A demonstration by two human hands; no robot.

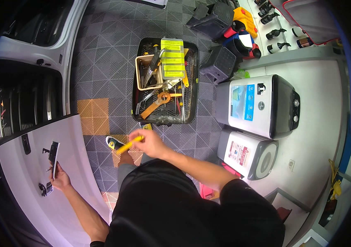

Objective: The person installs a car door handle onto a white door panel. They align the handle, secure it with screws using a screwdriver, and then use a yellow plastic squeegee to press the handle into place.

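In my left hand (61,180) is a car door handle (54,154), black on the inner side with a pale outer edge and small prongs. My fingers grip its lower end, and it stands upright in front of the white car door (23,177). Just below the hand, a black fitting (45,189) sits in an opening in the door panel. My right hand (150,144) is closed on a slim yellow tool (129,145), whose exact kind I cannot make out. It points down and left, above my shoe (115,143).
A black tray cart (165,113) ahead carries hand tools, a yellow-green organizer box (172,59) and a cream bin (142,87). Two white machines (251,105) stand on the right. Black plastic bins (218,61) and spray bottles (275,33) are at the far right.
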